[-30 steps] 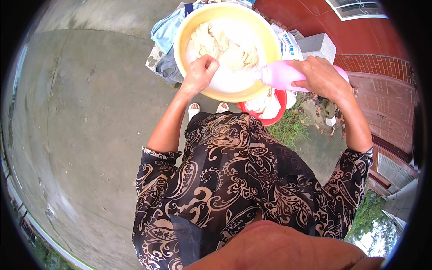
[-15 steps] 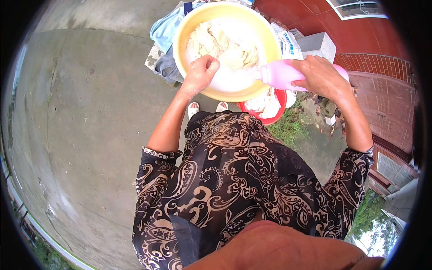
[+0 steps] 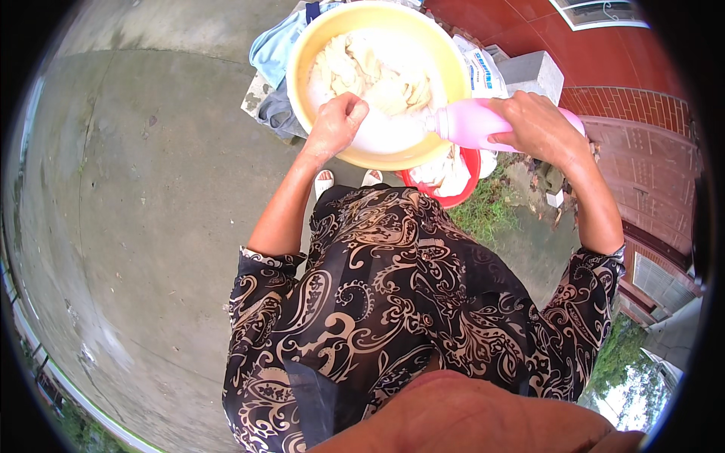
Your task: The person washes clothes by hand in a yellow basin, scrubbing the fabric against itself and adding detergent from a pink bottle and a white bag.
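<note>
My right hand (image 3: pixel 535 127) is wrapped round a pink plastic bottle (image 3: pixel 467 124) lying on its side in the air. The bottle's neck points left, over the right rim of a large yellow basin (image 3: pixel 300 69). Whether liquid is coming out is lost in the glare. Inside the basin, pale cream cloth (image 3: pixel 389 90) lies in whitish, foamy water. My left hand (image 3: pixel 336 127) is held over the basin's near left rim, fingers curled closed with the thumb against them. What they hold, if anything, is hidden.
A red basin (image 3: pixel 474 180) with white cloth (image 3: pixel 447 177) stands below the yellow one. Light blue cloth (image 3: pixel 270 53) and grey cloth (image 3: pixel 278 112) hang at its left. A white printed bag (image 3: pixel 485 74) and a grey block (image 3: pixel 533 74) are on the right, before a red wall (image 3: pixel 498 26).
The view has shifted slightly, with the basin a little higher and further left in the picture. Both hands and the bottle keep nearly the same pose.
</note>
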The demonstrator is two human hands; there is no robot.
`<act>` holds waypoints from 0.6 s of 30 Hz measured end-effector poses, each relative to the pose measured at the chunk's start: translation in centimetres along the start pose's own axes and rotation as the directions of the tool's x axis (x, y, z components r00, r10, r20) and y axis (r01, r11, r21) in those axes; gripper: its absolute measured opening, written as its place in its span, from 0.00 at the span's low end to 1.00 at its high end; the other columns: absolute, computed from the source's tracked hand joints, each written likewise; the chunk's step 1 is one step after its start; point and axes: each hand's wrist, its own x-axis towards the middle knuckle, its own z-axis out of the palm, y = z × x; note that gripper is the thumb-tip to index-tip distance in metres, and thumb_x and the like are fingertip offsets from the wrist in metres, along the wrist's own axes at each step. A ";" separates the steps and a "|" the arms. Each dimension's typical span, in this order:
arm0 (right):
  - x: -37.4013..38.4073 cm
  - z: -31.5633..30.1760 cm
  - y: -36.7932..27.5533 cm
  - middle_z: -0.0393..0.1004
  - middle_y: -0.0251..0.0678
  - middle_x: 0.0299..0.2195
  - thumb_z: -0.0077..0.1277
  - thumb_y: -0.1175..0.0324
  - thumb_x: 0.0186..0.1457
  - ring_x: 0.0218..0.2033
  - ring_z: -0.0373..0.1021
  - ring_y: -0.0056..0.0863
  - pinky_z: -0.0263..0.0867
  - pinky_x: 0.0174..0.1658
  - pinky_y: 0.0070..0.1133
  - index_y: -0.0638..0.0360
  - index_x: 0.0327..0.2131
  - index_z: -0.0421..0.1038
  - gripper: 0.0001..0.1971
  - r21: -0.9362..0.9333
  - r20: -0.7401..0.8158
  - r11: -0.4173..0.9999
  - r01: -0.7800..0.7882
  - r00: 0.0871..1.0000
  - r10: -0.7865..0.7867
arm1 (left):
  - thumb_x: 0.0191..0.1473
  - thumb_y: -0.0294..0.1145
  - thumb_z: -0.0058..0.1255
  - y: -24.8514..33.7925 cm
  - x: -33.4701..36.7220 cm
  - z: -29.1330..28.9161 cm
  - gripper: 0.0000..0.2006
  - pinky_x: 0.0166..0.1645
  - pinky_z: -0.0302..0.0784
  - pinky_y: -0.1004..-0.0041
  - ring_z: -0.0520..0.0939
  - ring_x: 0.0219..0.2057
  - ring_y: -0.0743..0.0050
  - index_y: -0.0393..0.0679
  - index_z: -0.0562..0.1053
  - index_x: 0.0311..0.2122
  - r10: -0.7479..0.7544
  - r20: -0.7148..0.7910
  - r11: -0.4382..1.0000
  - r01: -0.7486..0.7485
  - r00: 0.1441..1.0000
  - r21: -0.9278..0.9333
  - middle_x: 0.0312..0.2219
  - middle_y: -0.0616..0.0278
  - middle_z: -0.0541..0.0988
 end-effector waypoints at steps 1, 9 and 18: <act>0.0 0.1 0.1 0.80 0.52 0.32 0.63 0.66 0.48 0.38 0.77 0.48 0.71 0.44 0.39 0.57 0.49 0.75 0.22 0.000 0.001 1.000 0.000 1.000 0.000 | 0.60 0.43 0.50 -0.1 0.1 0.1 0.19 0.40 0.75 0.65 0.80 0.31 0.66 0.32 0.76 0.39 0.004 0.000 1.000 -0.004 1.000 0.004 0.27 0.51 0.80; -0.1 1.3 1.8 0.78 0.56 0.31 0.64 0.67 0.47 0.35 0.75 0.53 0.70 0.42 0.39 0.55 0.54 0.74 0.28 0.105 -0.073 0.994 0.008 0.997 0.000 | 0.59 0.42 0.50 0.0 0.2 0.3 0.19 0.42 0.76 0.64 0.82 0.34 0.62 0.32 0.76 0.40 -0.009 0.010 1.000 0.009 1.000 0.029 0.29 0.48 0.81; -0.2 2.1 3.4 0.77 0.57 0.32 0.64 0.64 0.49 0.34 0.75 0.54 0.70 0.39 0.38 0.59 0.50 0.75 0.24 0.242 -0.113 0.970 0.015 0.994 0.012 | 0.59 0.42 0.50 -0.2 0.7 0.8 0.19 0.42 0.76 0.64 0.82 0.33 0.62 0.32 0.76 0.40 0.006 -0.011 1.000 -0.005 1.000 0.005 0.29 0.48 0.81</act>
